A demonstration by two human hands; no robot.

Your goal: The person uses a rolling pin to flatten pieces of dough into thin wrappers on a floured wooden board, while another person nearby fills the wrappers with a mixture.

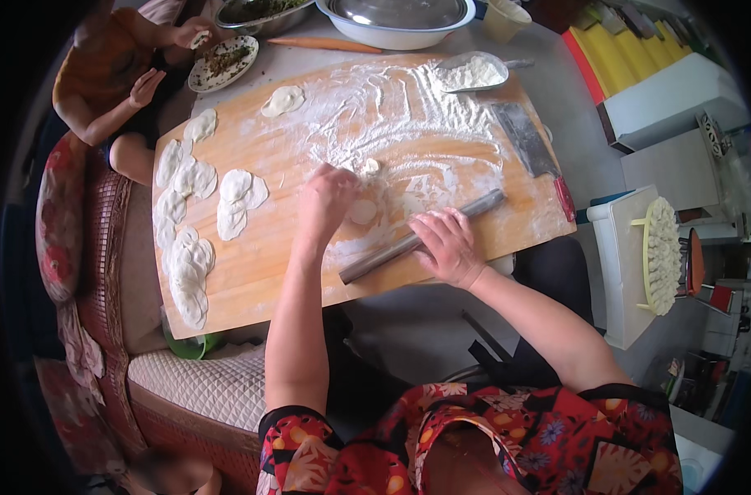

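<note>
My right hand [445, 244] grips a dark rolling pin [381, 258] that slants across the near edge of a floured wooden board [276, 247]. My left hand [329, 195] is curled over the board's middle; its fingertips are hidden, so whether it holds anything cannot be told. Just right of it lie a small lump of dough [370, 166] and a flattened dough disc [363, 211]. Rolled dough wrappers [190, 272] overlap along the board's left edge, with a smaller group [239, 201] nearer my left hand. Another wrapper [282, 101] sits at the far side.
A cleaver [524, 139] with a red handle and a metal scoop of flour [474, 73] lie at the right. Beyond the board are a plate of filling [224, 64], an orange-brown tapered stick [326, 44] and a lidded basin [400, 28]. Another person's hands [146, 88] are at upper left.
</note>
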